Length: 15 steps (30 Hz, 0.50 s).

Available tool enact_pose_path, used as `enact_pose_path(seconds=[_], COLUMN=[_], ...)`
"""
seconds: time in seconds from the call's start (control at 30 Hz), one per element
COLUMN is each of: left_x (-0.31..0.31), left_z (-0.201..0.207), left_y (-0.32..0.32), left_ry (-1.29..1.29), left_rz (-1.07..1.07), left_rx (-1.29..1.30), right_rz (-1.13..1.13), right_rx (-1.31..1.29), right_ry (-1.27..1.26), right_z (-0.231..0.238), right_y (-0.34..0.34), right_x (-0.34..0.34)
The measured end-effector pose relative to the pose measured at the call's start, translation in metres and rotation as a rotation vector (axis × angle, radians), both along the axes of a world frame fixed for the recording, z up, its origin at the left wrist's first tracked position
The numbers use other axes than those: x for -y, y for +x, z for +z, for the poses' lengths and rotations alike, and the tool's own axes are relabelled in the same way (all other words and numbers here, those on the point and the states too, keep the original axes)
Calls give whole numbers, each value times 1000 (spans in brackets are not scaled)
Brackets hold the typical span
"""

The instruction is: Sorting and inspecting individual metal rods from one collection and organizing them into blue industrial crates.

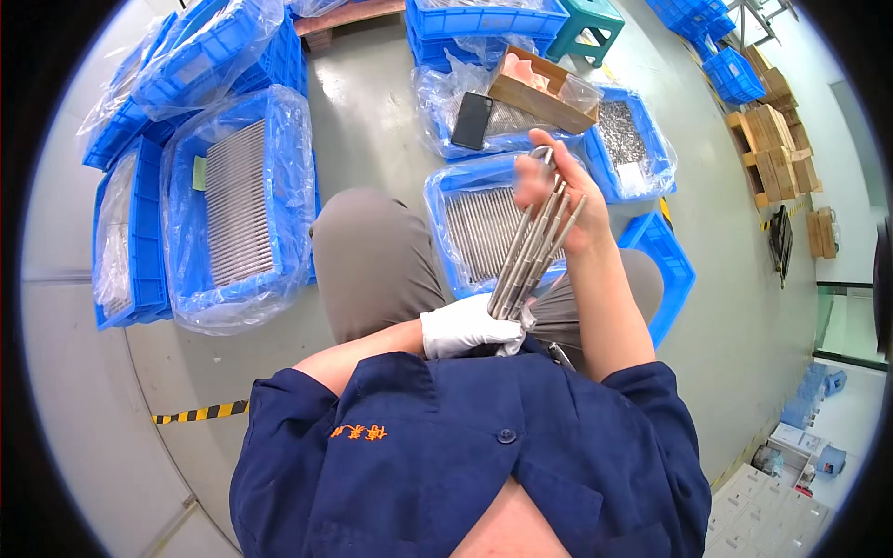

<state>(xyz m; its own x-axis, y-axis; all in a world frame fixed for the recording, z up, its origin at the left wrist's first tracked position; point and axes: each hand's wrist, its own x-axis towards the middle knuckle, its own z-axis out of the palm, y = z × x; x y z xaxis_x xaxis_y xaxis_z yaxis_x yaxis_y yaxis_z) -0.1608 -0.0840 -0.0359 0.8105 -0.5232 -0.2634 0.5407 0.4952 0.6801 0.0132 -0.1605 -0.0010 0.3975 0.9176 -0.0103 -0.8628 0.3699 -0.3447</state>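
My left hand, in a white glove, is closed around the lower ends of a bundle of several slim metal rods. The rods have stepped, grooved shafts and fan out slightly toward the top. My bare right hand is at their upper ends, its thumb and fingers curled round a small shiny metal part. Motion smears the fingertips, and whether that part is joined to a rod I cannot tell. Below the hands, a blue crate lined with clear plastic holds rows of similar rods.
At the left stands another lined crate of rods beside stacked blue crates. Ahead are a black phone, an open cardboard box with pink contents and a crate of small metal pieces. A green stool stands farther back.
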Motion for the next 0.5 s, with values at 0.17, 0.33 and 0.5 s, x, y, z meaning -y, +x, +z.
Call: enact_pose_path(seconds=[0.17,0.33,0.5], left_x=[0,7,1], left_z=[-4,1,-2], left_y=[5,10,5], left_ry=[-309,-148,-181], left_rz=[93,4,84], left_rx=[-115,-97,-87], right_rz=[102,21,350], right_rx=[179,369,1086], right_ry=[-191,-181,-416], right_z=[6,15,49], right_y=[-12,30,19], right_x=[-2,-2,-16])
